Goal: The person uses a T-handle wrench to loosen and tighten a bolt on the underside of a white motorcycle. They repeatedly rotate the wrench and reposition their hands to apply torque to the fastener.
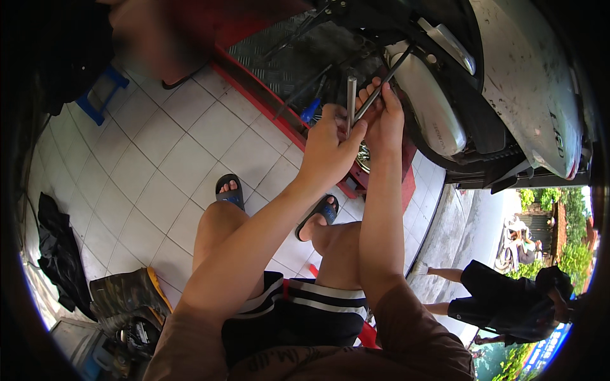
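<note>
Beside the motorbike (489,89), the left hand (327,149) is gripping a silver rod (351,98), while the right hand (386,120), nearer the motorbike, is holding a dark rod (395,68) slanting toward it.

From my head, the left of two side-by-side fisheye cameras looks steeply down over my shirt (298,365) and shorts (286,324) — my own eye line, nearly. My left hand (330,146) and right hand (385,124) lie near it, above the centre; its wide sweep takes in tiled floor (159,162) leftward and — farther off, rightward — the street (480,216), bending toward the rim.
</note>
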A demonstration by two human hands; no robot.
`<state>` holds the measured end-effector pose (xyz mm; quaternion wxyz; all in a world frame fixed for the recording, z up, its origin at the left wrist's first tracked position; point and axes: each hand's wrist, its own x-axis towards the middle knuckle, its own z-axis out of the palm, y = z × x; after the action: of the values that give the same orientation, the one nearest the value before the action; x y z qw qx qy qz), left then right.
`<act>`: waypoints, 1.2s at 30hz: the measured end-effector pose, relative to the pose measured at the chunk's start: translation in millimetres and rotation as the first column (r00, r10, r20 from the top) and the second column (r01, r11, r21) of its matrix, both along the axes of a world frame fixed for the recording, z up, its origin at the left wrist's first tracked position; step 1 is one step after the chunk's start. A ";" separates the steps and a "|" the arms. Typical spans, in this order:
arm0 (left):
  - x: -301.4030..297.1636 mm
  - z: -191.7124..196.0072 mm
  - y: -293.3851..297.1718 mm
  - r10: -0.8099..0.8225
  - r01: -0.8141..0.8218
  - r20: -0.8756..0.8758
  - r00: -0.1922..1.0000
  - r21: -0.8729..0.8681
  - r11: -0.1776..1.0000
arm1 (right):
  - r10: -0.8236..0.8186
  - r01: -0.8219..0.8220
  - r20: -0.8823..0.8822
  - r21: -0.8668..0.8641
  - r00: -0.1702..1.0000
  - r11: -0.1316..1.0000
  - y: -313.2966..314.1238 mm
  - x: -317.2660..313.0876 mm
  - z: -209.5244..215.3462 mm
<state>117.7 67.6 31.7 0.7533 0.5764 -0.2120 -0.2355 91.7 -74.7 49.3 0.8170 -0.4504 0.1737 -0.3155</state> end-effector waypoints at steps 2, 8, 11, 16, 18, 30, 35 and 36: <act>6.0 1.9 -1.4 -0.133 0.134 0.016 0.991 -0.071 0.989 | -0.057 0.050 -0.104 -0.068 0.993 0.996 4.7 2.5 3.1; 10.0 4.8 -4.0 -0.255 0.214 -0.266 0.930 -0.175 0.961 | -0.294 0.125 -0.311 -0.464 0.904 0.877 -46.2 7.3 19.8; 12.2 6.6 -3.3 -0.251 0.201 -0.317 0.915 -0.181 0.963 | -0.525 0.245 -0.343 -0.605 0.778 0.758 -66.1 36.2 42.6; 8.4 4.7 -6.4 -0.203 0.173 -0.273 0.940 -0.130 0.976 | -0.613 0.142 -0.470 -0.709 0.635 0.691 -130.6 60.0 56.4; 9.1 6.7 -4.4 -0.169 0.135 -0.258 0.951 -0.144 0.980 | -0.663 0.210 -0.446 -0.713 0.601 0.669 -136.1 68.6 55.2; -45.3 30.3 40.4 -0.057 0.072 -0.058 0.997 0.296 0.953 | -0.666 0.223 -0.340 -0.760 0.664 0.611 -100.4 19.9 12.8; -73.5 36.5 50.2 -0.427 0.320 0.098 0.899 0.519 0.793 | -0.596 0.348 -0.511 -0.503 0.619 0.791 -89.8 -58.5 -78.1; -76.6 33.5 47.7 -0.486 0.348 0.108 0.867 0.565 0.748 | -0.592 0.405 -0.554 -0.433 0.585 0.805 -89.1 -73.3 -96.5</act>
<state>41.0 115.2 65.2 0.4601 0.7226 -0.3557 -0.3737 18.4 -163.8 -47.2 0.5088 -0.5673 0.5306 -0.3712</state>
